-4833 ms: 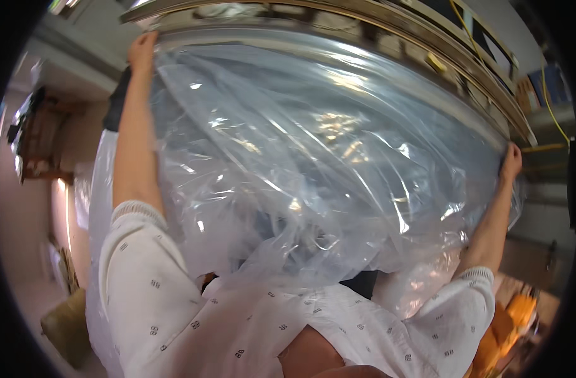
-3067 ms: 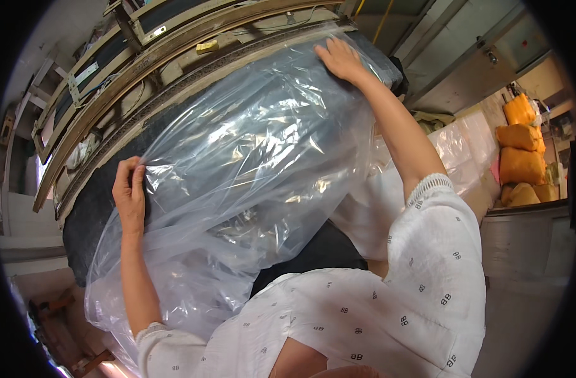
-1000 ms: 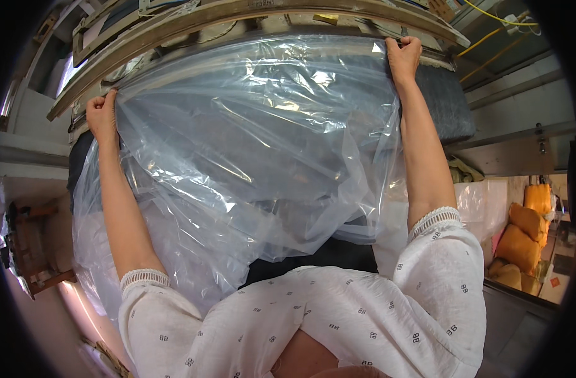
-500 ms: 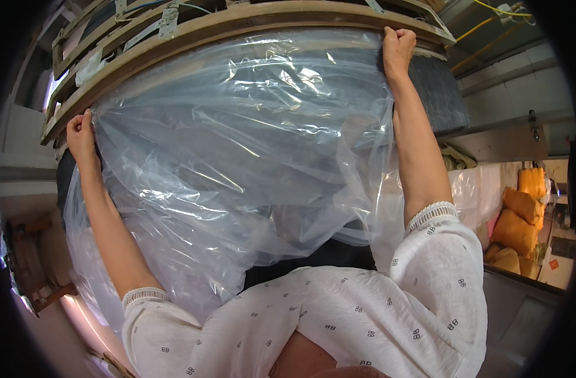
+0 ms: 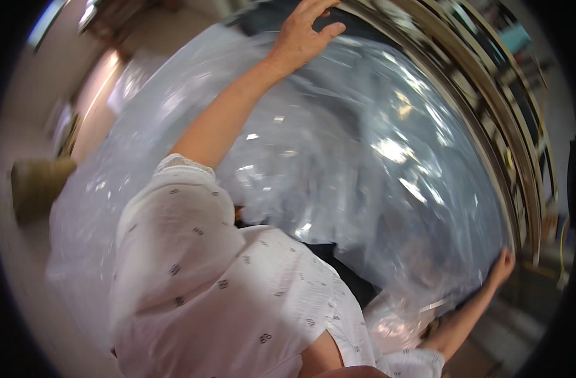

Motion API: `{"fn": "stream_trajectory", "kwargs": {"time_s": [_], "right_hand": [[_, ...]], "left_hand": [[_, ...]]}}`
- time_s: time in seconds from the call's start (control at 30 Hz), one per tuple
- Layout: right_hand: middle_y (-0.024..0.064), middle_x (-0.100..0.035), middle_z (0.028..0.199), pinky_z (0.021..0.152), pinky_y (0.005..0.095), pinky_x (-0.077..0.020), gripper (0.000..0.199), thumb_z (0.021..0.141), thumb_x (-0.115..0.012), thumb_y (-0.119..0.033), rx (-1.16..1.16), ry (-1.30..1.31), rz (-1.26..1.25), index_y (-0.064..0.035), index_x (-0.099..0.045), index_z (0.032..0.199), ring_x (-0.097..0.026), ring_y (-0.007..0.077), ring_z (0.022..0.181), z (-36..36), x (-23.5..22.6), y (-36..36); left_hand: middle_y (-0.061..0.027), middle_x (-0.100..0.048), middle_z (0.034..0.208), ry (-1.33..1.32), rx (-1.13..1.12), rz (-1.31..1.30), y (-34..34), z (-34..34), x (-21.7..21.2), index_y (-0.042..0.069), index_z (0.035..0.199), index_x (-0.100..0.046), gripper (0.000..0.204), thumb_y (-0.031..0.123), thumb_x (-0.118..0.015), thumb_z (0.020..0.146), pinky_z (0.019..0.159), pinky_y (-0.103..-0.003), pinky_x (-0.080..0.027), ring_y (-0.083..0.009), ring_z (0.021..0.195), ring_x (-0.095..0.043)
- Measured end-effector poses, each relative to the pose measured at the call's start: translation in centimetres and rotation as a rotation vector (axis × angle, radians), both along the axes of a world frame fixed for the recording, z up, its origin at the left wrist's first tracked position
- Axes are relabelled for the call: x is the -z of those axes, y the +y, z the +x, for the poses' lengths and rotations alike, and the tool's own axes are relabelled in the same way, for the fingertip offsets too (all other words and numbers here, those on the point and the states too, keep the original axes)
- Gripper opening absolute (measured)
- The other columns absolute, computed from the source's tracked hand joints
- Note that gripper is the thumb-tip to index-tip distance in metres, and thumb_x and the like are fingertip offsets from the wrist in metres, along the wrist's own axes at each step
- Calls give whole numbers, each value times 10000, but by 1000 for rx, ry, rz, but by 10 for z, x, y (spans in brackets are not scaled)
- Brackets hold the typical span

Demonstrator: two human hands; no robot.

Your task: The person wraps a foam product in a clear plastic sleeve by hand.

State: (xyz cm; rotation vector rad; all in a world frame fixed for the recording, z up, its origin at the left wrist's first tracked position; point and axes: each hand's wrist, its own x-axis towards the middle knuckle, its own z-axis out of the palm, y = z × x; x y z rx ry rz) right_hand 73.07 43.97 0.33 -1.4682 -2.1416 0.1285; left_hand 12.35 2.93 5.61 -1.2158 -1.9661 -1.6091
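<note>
A large clear plastic sheet (image 5: 300, 145) spreads in shiny wrinkles across the middle of the view, over a dark surface, and hangs down in front of me. My left hand (image 5: 303, 34) is over its far edge, thumb apart from the stretched fingers, with nothing seen in it. At the lower right, my right hand (image 5: 503, 268) is closed on the sheet's edge, right beside the wooden slatted frame (image 5: 489, 132). That hand is small and somewhat blurred.
The slatted frame curves along the upper right, bordering the sheet. A brown rounded object (image 5: 39, 189) stands at the far left. Beyond the frame hangs a yellow cord (image 5: 563, 252). Loose plastic falls toward the floor at left.
The view has swung, so the frame now lies to the right. My left hand has let go of the sheet's edge by the frame and opened; my right hand stays closed at the frame.
</note>
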Motion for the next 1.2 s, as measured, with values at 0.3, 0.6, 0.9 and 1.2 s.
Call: {"fn": "stream_trajectory", "kwargs": {"time_s": [0.3,0.6,0.9,1.2], "right_hand": [[148,-520,947,759,338,-398,327,883,-527,-240,-254,30,244,51,-521,1032,-488,239,825,-80,-26,-45],[99,-474,869,773,298,-376,325,911,-465,-300,-401,6,-98,24,-463,945,-449,185,808,-137,3,-66],[88,-471,854,764,288,-370,326,896,-488,-305,-287,-50,-143,19,-465,923,-437,184,799,-135,12,-43],[41,-461,852,751,256,-364,232,889,-507,-235,-368,21,-292,-9,-470,926,-425,141,794,-127,7,-30]], "left_hand": [[-150,-512,1180,-451,-636,-745,-187,-59,228,106,1167,-524,451,423,-480,850,948,-402,-343,-315,1127,-451],[-93,-643,813,-882,307,-910,-145,9,256,50,930,-631,246,203,-579,745,493,-307,-505,-199,678,-635],[-154,-614,1006,-788,-904,-677,-136,-183,208,57,941,-619,369,375,-484,811,785,-421,-443,-306,937,-586],[-148,-614,991,-651,-860,-749,-186,-189,229,75,974,-593,299,291,-536,776,794,-413,-448,-291,951,-587]]}}
